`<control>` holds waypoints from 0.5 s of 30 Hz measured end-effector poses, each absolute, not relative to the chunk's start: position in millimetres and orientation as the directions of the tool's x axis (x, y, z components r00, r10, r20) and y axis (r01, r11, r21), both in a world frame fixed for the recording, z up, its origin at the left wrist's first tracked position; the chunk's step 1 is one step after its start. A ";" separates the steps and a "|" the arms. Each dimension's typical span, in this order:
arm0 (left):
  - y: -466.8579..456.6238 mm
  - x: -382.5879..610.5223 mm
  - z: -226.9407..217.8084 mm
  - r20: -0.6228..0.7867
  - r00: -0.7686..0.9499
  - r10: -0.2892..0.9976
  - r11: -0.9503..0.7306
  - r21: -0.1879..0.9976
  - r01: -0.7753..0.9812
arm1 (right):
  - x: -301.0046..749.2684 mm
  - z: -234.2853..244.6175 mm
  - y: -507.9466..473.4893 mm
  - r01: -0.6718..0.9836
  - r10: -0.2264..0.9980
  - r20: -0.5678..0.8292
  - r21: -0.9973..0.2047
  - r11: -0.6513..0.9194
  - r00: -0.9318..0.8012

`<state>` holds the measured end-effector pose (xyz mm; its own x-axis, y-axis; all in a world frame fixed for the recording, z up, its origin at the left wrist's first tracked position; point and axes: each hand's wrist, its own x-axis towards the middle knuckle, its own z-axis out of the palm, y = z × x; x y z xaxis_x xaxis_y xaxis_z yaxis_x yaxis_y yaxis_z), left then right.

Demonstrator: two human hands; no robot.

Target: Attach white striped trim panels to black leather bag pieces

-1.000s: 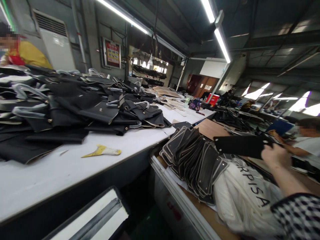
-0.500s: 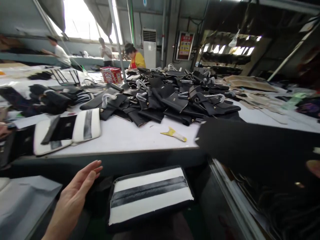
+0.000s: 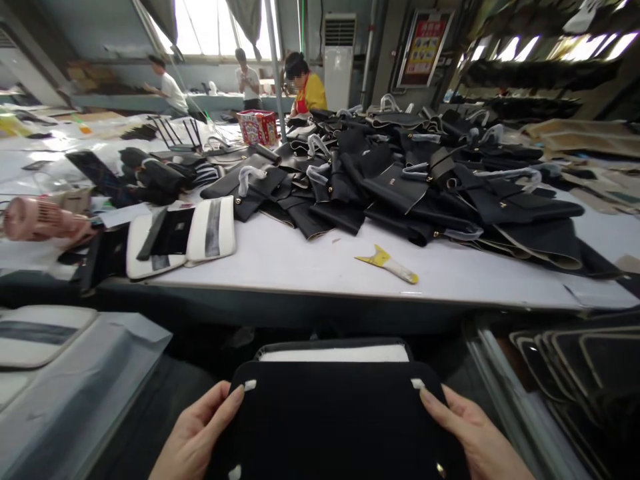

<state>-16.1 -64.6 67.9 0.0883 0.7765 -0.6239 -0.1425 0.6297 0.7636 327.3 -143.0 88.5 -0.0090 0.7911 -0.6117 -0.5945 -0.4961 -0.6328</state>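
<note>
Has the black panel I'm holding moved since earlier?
Yes, left: the black panel, earlier right of the yellow tool, now extends past its left end.

L hand point(image 3: 200, 430) & R hand point(image 3: 467, 421) well apart, low in view (near-mirror poses), both in firm pinch grips w/ thumbs point(image 3: 228, 407) in front, angled inward, fingers point(image 3: 212, 397) bent behind.

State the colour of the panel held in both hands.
The panel is black, with whitish tabs near its upper corners; the head view shows it best.
</note>
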 end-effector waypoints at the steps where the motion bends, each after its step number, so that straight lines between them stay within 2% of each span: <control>1: -60.9 -11.2 68.0 -0.614 0.069 0.786 0.618 0.777 -0.119 | 331.7 84.5 -138.8 -0.542 0.800 -0.599 -0.684 -0.487 0.037; 3: -53.0 -4.6 67.3 -0.584 0.059 0.810 0.586 0.807 -0.069 | 340.4 76.0 -129.8 -0.410 0.806 -0.571 -0.780 -0.473 0.157; 6: -39.8 -3.6 63.4 -0.497 0.066 0.865 0.494 0.868 0.054 | 350.8 63.2 -116.6 -0.282 0.785 -0.553 -0.829 -0.484 0.279; 11: -19.3 -9.3 52.8 -0.375 0.040 0.926 0.340 0.877 0.338 | 358.0 45.4 -99.8 -0.182 0.779 -0.509 -0.860 -0.477 0.366; 15: -13.7 -10.7 46.3 -0.353 0.044 0.935 0.297 0.842 0.450 | 359.8 40.4 -94.9 -0.216 0.723 -0.577 -0.816 -0.537 0.381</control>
